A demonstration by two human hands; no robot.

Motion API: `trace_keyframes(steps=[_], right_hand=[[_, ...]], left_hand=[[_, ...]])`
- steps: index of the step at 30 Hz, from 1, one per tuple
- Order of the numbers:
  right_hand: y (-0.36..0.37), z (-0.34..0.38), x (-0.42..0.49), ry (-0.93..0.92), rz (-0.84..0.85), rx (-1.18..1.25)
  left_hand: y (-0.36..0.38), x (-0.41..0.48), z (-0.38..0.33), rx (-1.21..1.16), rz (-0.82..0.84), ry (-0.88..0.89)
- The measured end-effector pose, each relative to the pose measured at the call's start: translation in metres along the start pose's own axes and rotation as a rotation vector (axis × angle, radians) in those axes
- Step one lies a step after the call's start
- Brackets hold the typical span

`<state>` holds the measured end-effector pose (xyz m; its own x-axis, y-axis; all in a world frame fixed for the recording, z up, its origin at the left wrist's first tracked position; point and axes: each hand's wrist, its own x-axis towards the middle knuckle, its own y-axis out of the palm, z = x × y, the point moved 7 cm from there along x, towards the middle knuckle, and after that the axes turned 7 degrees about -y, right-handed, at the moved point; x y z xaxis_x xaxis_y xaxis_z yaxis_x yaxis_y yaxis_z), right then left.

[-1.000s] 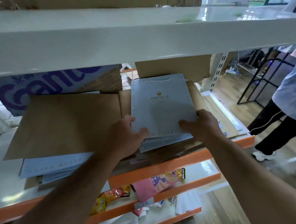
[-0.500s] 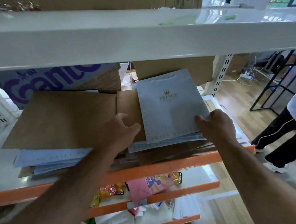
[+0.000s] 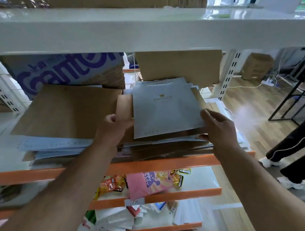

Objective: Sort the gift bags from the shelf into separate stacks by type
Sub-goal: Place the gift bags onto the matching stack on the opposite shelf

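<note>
A pale blue gift bag (image 3: pixel 166 110) with a gold crown and "PRINCE" lies flat on top of a mixed stack of brown and blue bags (image 3: pixel 169 143) on the middle shelf. My left hand (image 3: pixel 113 127) presses its left edge, fingers curled against a brown bag (image 3: pixel 123 105) beside it. My right hand (image 3: pixel 217 127) grips the stack's near right corner, thumb on top and fingers underneath. To the left a large brown paper bag (image 3: pixel 64 109) covers another pile of pale blue bags (image 3: pixel 57 146).
A purple-lettered carton (image 3: pixel 64 72) and a brown box (image 3: pixel 178 65) stand at the back of the shelf (image 3: pixel 41 174). Lower shelves hold a pink bag (image 3: pixel 147 183), snack packets and white bags. A person's legs (image 3: pixel 298 152) stand at the right on the wooden floor.
My right hand has slid down to the stack's right corner and taken hold of it. My left hand moved against the blue bag's left edge. The camera shifted closer.
</note>
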<state>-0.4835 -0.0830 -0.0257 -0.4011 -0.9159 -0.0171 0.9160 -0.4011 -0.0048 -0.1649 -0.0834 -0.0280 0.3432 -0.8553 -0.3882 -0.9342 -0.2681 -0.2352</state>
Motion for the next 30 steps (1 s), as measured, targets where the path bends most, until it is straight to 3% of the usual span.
trace_keyframes(steps=[2, 5, 10, 16, 21, 24, 27, 30], right_hand=[[-0.002, -0.011, -0.005, 0.048, -0.058, 0.290], [0.013, -0.024, -0.016, 0.227, 0.042, 0.648], [0.051, -0.041, -0.043, 0.423, 0.180, 0.580], [0.075, -0.032, -0.056, 0.386, 0.331, 0.670], [0.079, -0.018, -0.062, 0.356, 0.359, 0.706], [0.082, -0.014, -0.070, 0.349, 0.358, 0.690], [0.090, -0.016, -0.083, 0.359, 0.363, 0.659], [0.103, -0.014, -0.100, 0.372, 0.379, 0.639]], left_hand=[[0.001, -0.007, -0.004, 0.073, -0.028, 0.058], [0.001, -0.012, -0.004, 0.158, -0.029, 0.074], [0.005, -0.011, -0.001, 0.087, 0.045, 0.069], [-0.007, -0.008, 0.003, -0.080, 0.092, 0.031], [-0.024, -0.018, 0.005, -0.209, 0.031, 0.027], [-0.047, -0.040, 0.006, -0.042, -0.130, 0.129], [-0.081, -0.059, 0.017, -0.046, -0.267, 0.216], [-0.113, -0.074, 0.041, -0.130, -0.313, 0.138]])
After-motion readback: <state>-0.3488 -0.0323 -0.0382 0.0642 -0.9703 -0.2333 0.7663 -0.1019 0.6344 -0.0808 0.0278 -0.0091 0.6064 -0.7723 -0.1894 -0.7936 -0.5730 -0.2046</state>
